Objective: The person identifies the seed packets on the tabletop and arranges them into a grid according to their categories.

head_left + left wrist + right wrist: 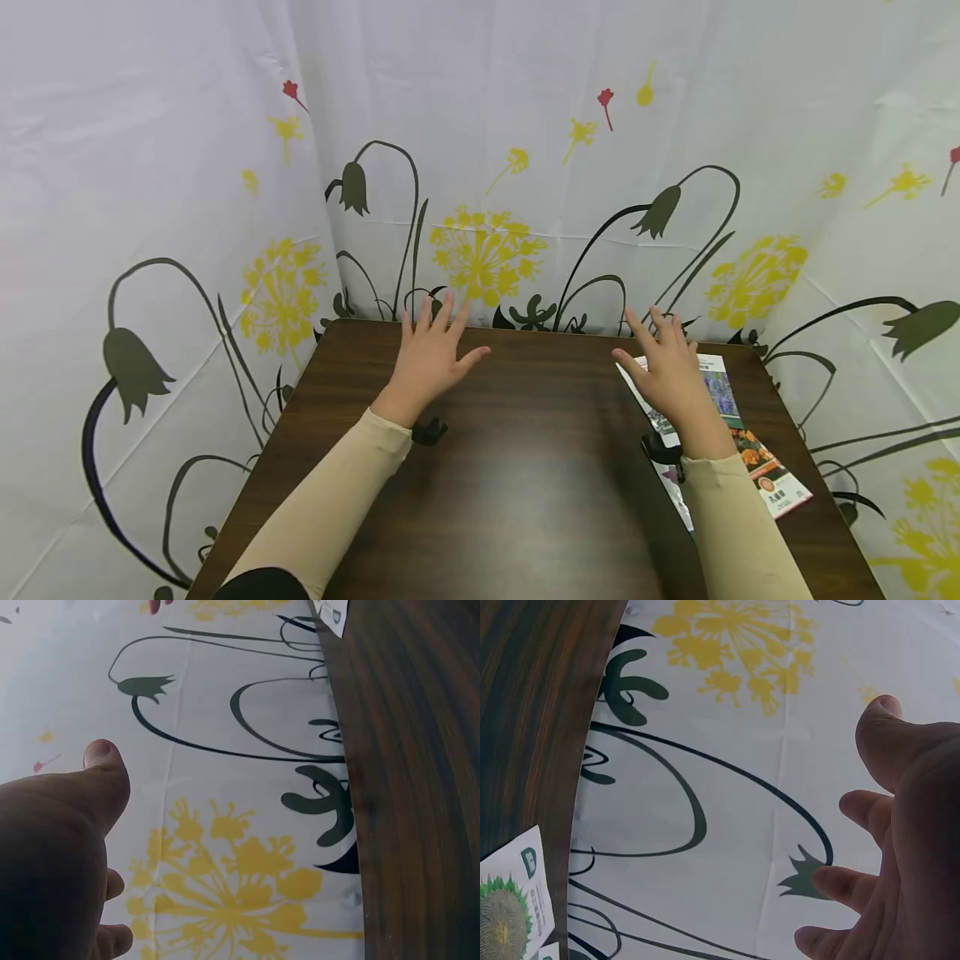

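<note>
Left hand (427, 362) and right hand (670, 375) hover, each grip spread; packets (768, 477) lie near the table's (525, 483) right edge, perhaps partly overlapping.

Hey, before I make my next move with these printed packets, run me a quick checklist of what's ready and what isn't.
1. Left hand free: ok, fingers spread, holding nothing.
2. Right hand free: ok, also spread and holding nothing.
3. Packets on the table: ok, lying toward its right side.
4. Packets fully visible from the head view: not ok, the right hand and right sleeve block parts.
5. Exact packet count: cannot tell, with parts hidden.
</note>
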`<move>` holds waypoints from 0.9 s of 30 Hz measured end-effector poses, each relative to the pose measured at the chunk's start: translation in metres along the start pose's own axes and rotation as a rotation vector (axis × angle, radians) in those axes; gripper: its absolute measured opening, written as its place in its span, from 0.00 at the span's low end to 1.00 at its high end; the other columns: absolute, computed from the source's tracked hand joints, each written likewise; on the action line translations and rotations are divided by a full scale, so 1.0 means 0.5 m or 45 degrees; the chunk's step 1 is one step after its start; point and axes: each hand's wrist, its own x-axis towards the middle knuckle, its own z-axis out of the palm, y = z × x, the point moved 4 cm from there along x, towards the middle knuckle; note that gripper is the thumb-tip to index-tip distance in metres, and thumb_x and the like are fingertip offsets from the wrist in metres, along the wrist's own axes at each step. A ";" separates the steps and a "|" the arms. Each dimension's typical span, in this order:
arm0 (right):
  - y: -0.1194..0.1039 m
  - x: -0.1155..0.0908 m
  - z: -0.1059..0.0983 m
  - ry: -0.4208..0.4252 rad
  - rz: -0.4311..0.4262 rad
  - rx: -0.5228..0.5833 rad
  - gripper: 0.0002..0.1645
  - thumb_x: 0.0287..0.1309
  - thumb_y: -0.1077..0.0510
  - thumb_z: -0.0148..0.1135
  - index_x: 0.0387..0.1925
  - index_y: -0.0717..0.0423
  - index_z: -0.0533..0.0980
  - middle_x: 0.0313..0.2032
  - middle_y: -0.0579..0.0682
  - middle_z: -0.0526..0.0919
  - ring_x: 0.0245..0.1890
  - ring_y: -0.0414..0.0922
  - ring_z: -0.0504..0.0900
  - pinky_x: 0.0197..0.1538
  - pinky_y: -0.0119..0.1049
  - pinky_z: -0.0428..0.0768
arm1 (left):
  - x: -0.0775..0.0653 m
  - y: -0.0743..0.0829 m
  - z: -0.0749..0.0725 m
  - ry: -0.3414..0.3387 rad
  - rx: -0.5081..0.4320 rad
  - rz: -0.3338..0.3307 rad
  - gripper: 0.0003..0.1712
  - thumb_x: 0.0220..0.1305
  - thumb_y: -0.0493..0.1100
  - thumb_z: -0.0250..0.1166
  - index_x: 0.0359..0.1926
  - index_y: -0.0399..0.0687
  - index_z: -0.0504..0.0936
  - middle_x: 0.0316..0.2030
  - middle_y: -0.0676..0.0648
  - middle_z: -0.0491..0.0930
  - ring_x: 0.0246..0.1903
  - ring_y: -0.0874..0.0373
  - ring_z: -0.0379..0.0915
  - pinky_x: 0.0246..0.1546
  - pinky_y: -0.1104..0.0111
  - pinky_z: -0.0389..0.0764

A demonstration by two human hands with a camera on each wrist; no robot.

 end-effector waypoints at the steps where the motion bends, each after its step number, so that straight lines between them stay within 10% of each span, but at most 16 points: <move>1: 0.002 -0.002 -0.001 0.004 0.003 0.007 0.47 0.80 0.33 0.56 0.89 0.36 0.52 0.87 0.67 0.45 0.86 0.76 0.36 0.75 0.87 0.41 | 0.001 0.003 0.003 -0.003 -0.006 0.001 0.55 0.74 0.84 0.45 0.90 0.69 0.40 0.90 0.48 0.37 0.89 0.36 0.27 0.83 0.29 0.34; 27: 0.123 -0.054 0.029 -0.007 0.081 0.075 0.45 0.83 0.34 0.52 0.89 0.41 0.51 0.85 0.75 0.48 0.83 0.82 0.41 0.74 0.88 0.44 | 0.047 0.114 0.088 -0.071 -0.052 0.070 0.54 0.75 0.82 0.48 0.90 0.65 0.48 0.90 0.46 0.43 0.88 0.35 0.35 0.84 0.30 0.42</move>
